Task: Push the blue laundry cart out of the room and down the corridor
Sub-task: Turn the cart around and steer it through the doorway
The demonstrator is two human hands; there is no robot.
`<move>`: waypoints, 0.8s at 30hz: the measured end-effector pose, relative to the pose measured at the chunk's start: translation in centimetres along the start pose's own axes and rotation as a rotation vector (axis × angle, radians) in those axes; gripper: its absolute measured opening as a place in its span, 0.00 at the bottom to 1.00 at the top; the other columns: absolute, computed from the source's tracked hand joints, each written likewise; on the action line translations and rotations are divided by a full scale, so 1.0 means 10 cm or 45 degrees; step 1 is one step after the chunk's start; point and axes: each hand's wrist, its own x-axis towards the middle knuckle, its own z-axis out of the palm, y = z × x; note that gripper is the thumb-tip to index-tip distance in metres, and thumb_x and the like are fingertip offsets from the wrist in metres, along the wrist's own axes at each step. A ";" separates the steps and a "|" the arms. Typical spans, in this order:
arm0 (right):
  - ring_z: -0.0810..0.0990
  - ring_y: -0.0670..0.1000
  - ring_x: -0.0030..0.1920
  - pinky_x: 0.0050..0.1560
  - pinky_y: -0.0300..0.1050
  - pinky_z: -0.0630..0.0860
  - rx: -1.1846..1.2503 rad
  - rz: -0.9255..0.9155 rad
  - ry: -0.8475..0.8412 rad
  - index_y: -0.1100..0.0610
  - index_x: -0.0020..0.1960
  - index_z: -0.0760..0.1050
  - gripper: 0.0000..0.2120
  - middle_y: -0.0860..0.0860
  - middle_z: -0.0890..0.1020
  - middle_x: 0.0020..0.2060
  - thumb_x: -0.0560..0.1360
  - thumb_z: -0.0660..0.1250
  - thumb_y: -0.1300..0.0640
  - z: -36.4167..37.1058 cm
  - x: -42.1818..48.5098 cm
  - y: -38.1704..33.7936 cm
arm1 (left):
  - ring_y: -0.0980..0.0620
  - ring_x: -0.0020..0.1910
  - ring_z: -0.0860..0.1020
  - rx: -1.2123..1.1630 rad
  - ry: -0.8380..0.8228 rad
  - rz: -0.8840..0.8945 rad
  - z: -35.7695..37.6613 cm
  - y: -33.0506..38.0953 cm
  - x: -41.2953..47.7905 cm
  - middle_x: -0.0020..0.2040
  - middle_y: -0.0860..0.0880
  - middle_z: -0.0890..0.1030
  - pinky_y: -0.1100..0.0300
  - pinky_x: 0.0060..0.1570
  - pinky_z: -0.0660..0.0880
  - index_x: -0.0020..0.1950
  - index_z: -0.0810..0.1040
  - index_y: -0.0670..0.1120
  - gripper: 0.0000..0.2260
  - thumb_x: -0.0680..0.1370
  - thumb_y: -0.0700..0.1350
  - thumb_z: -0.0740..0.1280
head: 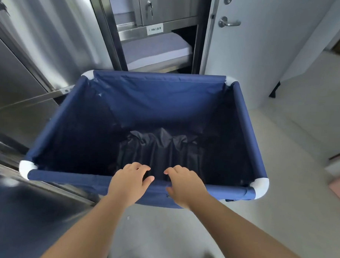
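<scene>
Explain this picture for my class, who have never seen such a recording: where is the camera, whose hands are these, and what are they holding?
The camera sits on a person's head, looking forward and down, so you see that person's own bare arms. The left hand and right hand rest side by side on the near rail of a blue laundry cart, fingers curled over it. The cart looks empty apart from its dark crumpled lining. Beyond it stand steel shelves with folded sheets; on the right is a white door with a lever handle.
</scene>
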 end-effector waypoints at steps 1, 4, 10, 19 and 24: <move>0.74 0.56 0.60 0.60 0.51 0.71 -0.019 0.014 -0.017 0.51 0.75 0.65 0.23 0.51 0.75 0.64 0.82 0.62 0.51 0.06 0.01 -0.01 | 0.51 0.61 0.74 0.004 -0.025 -0.007 0.05 -0.03 0.00 0.66 0.55 0.76 0.54 0.56 0.74 0.71 0.73 0.54 0.20 0.82 0.61 0.59; 0.74 0.56 0.60 0.59 0.50 0.71 -0.040 0.052 -0.054 0.51 0.75 0.63 0.23 0.52 0.74 0.63 0.82 0.62 0.52 0.22 0.03 -0.04 | 0.51 0.63 0.73 -0.045 -0.093 -0.041 0.16 -0.10 -0.02 0.66 0.55 0.75 0.55 0.59 0.73 0.71 0.72 0.54 0.22 0.81 0.63 0.60; 0.75 0.55 0.55 0.53 0.48 0.66 -0.243 0.153 -0.104 0.51 0.70 0.64 0.25 0.51 0.76 0.57 0.77 0.69 0.61 0.38 -0.02 0.03 | 0.50 0.61 0.75 0.211 -0.112 -0.059 0.29 -0.21 -0.02 0.59 0.54 0.80 0.57 0.59 0.70 0.68 0.73 0.53 0.18 0.80 0.59 0.65; 0.74 0.57 0.54 0.63 0.54 0.68 -0.311 0.209 -0.082 0.55 0.66 0.65 0.27 0.53 0.75 0.55 0.71 0.69 0.67 0.44 -0.05 0.13 | 0.50 0.54 0.78 0.375 -0.156 -0.069 0.33 -0.09 0.05 0.51 0.54 0.81 0.56 0.55 0.69 0.61 0.75 0.53 0.11 0.81 0.55 0.65; 0.73 0.57 0.60 0.74 0.60 0.60 -0.348 0.242 -0.080 0.54 0.70 0.63 0.27 0.52 0.74 0.59 0.74 0.67 0.64 0.40 -0.14 0.37 | 0.48 0.52 0.78 0.396 -0.114 -0.036 0.37 0.17 0.08 0.50 0.53 0.81 0.56 0.51 0.69 0.61 0.74 0.53 0.12 0.81 0.57 0.64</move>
